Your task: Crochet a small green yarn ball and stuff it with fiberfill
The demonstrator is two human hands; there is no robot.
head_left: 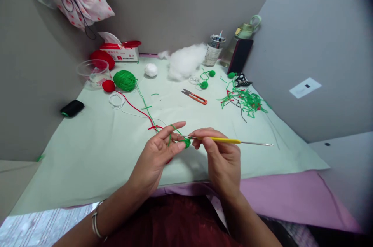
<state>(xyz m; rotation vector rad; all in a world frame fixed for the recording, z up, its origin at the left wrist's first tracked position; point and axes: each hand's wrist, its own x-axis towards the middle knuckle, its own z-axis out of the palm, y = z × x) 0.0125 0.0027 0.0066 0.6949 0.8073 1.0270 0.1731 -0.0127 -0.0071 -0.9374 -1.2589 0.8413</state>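
My left hand pinches a small green crochet piece between thumb and fingers, with green yarn looped over its raised index finger. In my right hand is a double-ended crochet hook with a yellow grip, held like a pencil. The hook's left tip meets the green piece; its other metal end points right. From the green yarn ball a strand runs down to my left hand. A bit of red shows under that hand, partly hidden.
Thread snips lie mid-table, beyond my hands. White stuffing and a white yarn ball sit farther back. Yarn scraps are heaped at right, near a leaning phone. A clear plastic tub and tissue box stand back left.
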